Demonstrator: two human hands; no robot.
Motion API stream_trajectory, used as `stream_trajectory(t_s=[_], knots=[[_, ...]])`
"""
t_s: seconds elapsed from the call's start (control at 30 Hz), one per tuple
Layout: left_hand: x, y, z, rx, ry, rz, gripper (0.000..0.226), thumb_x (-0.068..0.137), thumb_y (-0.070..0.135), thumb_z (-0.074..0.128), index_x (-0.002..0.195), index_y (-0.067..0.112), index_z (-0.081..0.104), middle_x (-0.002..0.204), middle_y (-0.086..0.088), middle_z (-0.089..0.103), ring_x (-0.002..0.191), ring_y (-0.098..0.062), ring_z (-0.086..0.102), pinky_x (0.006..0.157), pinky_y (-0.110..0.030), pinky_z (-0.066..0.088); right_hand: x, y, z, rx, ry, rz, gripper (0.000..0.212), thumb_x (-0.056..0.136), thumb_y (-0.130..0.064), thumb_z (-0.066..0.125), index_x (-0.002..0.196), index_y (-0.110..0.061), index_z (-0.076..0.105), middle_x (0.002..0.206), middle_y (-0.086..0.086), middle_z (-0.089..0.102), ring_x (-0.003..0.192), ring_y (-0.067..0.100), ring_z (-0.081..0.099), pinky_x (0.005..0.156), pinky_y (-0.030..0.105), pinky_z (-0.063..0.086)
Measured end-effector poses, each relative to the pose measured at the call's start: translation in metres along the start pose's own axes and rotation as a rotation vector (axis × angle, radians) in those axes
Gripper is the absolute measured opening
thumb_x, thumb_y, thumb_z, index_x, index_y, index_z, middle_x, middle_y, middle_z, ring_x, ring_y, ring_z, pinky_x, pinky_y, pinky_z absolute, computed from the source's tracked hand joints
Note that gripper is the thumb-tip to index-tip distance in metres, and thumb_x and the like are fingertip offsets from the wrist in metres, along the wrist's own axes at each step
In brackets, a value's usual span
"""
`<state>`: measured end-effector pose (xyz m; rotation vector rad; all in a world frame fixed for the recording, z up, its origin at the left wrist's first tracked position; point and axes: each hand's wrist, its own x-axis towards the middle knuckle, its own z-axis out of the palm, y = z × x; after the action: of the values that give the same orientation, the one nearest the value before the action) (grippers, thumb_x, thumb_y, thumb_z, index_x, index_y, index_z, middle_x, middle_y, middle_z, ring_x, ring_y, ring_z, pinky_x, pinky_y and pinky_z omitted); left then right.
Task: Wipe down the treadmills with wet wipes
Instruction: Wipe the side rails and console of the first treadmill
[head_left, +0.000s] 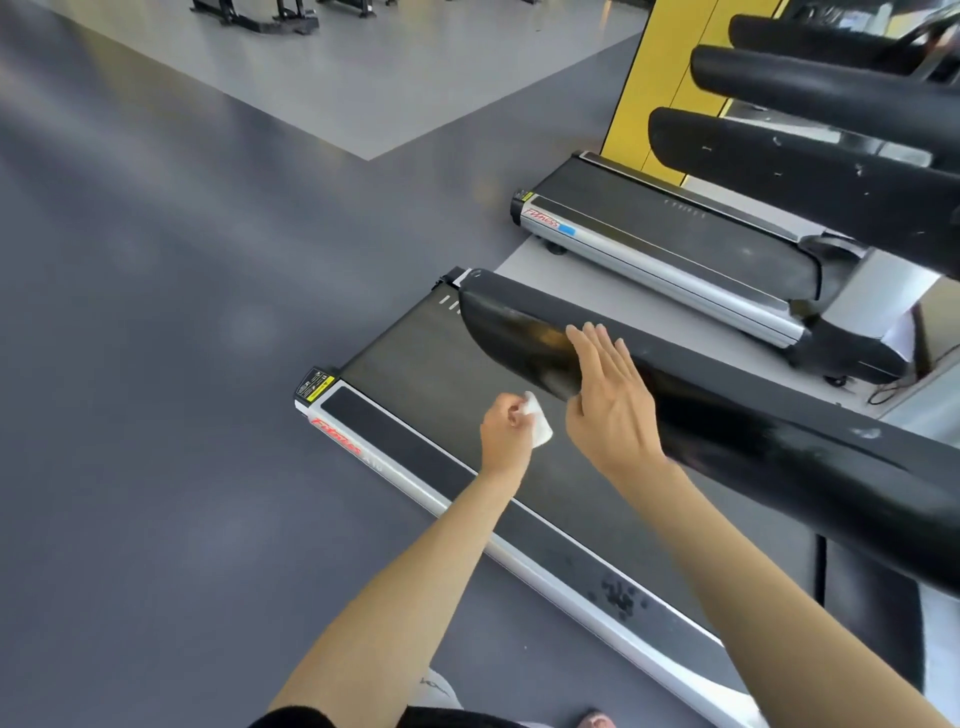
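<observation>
Left hand (505, 435) sits lowest and nearest on my feed, fingers curled and pinching a crumpled white wet wipe (538, 425) that hangs over the belt without touching anything I can make out. Right hand (613, 400) is just beside it and a little further out, spread flat with straight fingers, the palm laid against the side of the black handrail (779, 457), gripping nothing.

That handrail runs diagonally from lower right up to a rounded tip over the rear of the near treadmill (415, 353). I see its dark belt under both hands, and along its left edge a silver side rail (395, 475) with red lettering (335, 435) and a yellow-and-black sticker (315, 385) at the corner. Dark scuff marks (618, 597) show on the foot strip nearer to me.

Beyond it, well apart on a pale strip of floor, stands a second treadmill (665, 234) with the same red lettering and silver edge. More black handrails (831, 93) stack up at the upper right, in front of a yellow panel (654, 78). Dark grey floor (156, 364) fills the left, meeting a lighter grey patch (363, 78) further off, where black equipment bases (260, 13) line the top edge.
</observation>
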<state>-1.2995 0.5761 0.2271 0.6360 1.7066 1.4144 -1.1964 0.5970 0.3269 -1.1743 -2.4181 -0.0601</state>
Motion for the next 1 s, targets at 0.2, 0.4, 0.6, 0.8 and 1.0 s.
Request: stream_trajectory(t_s=[0.2, 0.4, 0.6, 0.8, 1.0], knots=[[0.015, 0.021, -0.05, -0.385, -0.219, -0.308, 0.024, 0.095, -0.004, 0.049, 0.114, 0.009, 0.053, 0.114, -0.016, 0.06, 0.103, -0.03, 0.06, 0.078, -0.036, 0.055, -0.051, -0.009, 0.03, 0.198, -0.075, 0.085, 0.048, 0.07, 0.012, 0.063, 0.116, -0.003, 0.063, 0.099, 0.012, 0.068, 0.091, 0.035, 0.062, 0.082, 0.043, 0.053], [-0.001, 0.026, -0.055, -0.458, -0.43, -0.306, 0.029, 0.096, -0.002, 0.046, 0.124, 0.007, 0.051, 0.113, -0.014, 0.063, 0.101, -0.027, 0.063, 0.085, -0.039, 0.055, -0.027, -0.01, 0.037, 0.79, -0.36, 0.781, 0.032, 0.09, -0.023, 0.06, 0.12, -0.012, 0.062, 0.094, 0.001, 0.066, 0.091, 0.019, 0.062, 0.079, 0.027, 0.047], [-0.01, 0.027, -0.05, -0.305, -0.36, -0.354, 0.018, 0.092, 0.002, 0.059, 0.109, 0.008, 0.057, 0.104, -0.012, 0.064, 0.092, -0.025, 0.064, 0.078, -0.035, 0.055, -0.035, -0.013, 0.041, 0.596, -0.33, 0.685, 0.011, 0.088, -0.013, 0.061, 0.095, -0.01, 0.069, 0.086, -0.004, 0.062, 0.083, 0.015, 0.056, 0.064, 0.019, 0.041], [0.02, 0.037, -0.028, -0.021, 0.414, -0.115, 0.013, 0.09, 0.004, 0.051, 0.095, -0.003, 0.061, 0.097, -0.016, 0.063, 0.09, -0.037, 0.059, 0.068, -0.027, 0.043, -0.06, 0.005, 0.038, 0.021, 0.232, 0.158, 0.038, 0.071, 0.009, 0.06, 0.107, -0.002, 0.065, 0.109, 0.02, 0.057, 0.099, 0.033, 0.047, 0.083, 0.044, 0.045], [-0.001, 0.049, 0.039, -0.063, 0.481, 0.221, 0.017, 0.099, 0.011, 0.045, 0.095, 0.003, 0.059, 0.092, 0.0, 0.052, 0.089, -0.024, 0.055, 0.076, -0.028, 0.046, -0.061, 0.031, 0.016, -0.13, 0.3, 0.282, 0.067, 0.073, 0.006, 0.045, 0.139, -0.002, 0.039, 0.149, 0.024, 0.022, 0.14, 0.04, 0.021, 0.117, 0.041, 0.012]])
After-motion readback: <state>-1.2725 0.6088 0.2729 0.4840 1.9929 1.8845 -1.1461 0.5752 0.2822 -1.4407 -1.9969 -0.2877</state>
